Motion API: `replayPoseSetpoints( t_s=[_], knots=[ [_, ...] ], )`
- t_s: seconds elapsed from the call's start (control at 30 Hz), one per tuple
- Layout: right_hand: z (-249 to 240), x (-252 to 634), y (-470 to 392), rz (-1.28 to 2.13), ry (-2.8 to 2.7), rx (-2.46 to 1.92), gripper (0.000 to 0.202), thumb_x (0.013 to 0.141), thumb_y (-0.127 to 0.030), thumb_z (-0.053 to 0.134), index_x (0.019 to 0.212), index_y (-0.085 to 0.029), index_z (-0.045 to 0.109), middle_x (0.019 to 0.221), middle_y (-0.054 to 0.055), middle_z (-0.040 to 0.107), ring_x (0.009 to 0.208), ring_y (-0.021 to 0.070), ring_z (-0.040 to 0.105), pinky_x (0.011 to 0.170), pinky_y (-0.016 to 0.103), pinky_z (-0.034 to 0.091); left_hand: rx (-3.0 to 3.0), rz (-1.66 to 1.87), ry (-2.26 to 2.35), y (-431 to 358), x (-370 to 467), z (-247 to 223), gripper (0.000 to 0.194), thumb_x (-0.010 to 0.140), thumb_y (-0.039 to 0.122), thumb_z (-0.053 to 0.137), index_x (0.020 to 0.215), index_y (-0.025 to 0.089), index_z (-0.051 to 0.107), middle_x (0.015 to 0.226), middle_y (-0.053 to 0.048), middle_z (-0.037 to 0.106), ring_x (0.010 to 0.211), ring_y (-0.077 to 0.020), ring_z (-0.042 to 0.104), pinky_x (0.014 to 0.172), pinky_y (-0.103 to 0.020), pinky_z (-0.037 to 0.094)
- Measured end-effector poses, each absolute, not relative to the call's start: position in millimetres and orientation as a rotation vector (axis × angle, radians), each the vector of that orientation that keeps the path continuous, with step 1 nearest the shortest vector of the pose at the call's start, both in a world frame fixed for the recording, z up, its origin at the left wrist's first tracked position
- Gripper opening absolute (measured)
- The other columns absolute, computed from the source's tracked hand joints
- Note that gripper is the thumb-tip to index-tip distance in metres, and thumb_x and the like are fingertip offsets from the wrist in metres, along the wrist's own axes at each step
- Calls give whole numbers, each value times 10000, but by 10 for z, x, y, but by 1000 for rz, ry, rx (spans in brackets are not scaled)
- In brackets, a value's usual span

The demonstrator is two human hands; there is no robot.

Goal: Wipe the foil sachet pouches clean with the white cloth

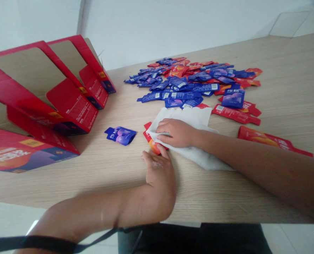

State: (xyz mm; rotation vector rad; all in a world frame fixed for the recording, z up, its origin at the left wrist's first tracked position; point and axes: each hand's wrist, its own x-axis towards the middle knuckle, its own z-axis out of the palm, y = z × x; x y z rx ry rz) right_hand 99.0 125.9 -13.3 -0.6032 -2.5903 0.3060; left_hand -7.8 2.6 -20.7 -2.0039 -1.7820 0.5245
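Right hand [176, 133] on scallop-edged cloth [194, 115]; glossy pouch [154, 146] partly beneath

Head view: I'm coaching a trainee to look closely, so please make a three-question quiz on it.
1. True or false: the right hand lies on the white cloth.
2. The lone pouch between the boxes and the cloth is mostly: a) red, b) blue, c) white?
3. What lies partly under the cloth, by the fingers of the left hand?

Key: 1. True. 2. b. 3. A red pouch.
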Motion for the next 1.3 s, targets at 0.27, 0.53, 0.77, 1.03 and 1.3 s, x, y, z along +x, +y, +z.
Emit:
replayPoseSetpoints(
  t_s=[0.27, 0.53, 0.77, 1.03, 1.3],
  knots=[
    [-145, 990, 1264, 299, -2589, -610, 279, 923, -280, 456, 883, -125, 684, 875, 96, 664, 831, 203, 550, 787, 335, 396, -2003, 553, -1740, -4, -79, -166, 522, 848, -46, 310, 1338, -46, 489, 928, -245, 739, 941, -260, 719, 995, -458, 490],
    [-140, 990, 1259, 309, -2588, -612, 274, 919, -272, 464, 894, -123, 692, 882, 97, 670, 835, 203, 553, 794, 336, 400, -2040, 454, -1811, 20, -80, -201, 491, 853, -27, 346, 1314, -52, 513, 964, -268, 730, 975, -281, 709, 1014, -496, 471],
    [-144, 990, 1260, 320, -2584, -614, 273, 918, -278, 464, 902, -127, 691, 888, 97, 670, 838, 204, 553, 794, 338, 401, -2050, 456, -1806, 9, -85, -203, 495, 848, -36, 348, 1318, -64, 502, 978, -284, 721, 987, -287, 704, 1013, -496, 467],
    [-141, 992, 1262, 322, -2589, -618, 270, 916, -276, 463, 898, -129, 688, 888, 96, 668, 842, 203, 550, 799, 338, 397, -1981, 625, -1706, 10, -77, -185, 510, 862, -9, 314, 1340, -41, 488, 959, -251, 735, 955, -268, 714, 990, -460, 487],
    [-139, 994, 1262, 326, -2591, -621, 279, 918, -284, 460, 905, -129, 692, 892, 98, 669, 838, 204, 548, 788, 339, 396, -1961, 625, -1681, 8, -73, -166, 505, 851, -12, 335, 1317, 4, 529, 932, -206, 752, 918, -239, 719, 966, -444, 506]
  ],
)
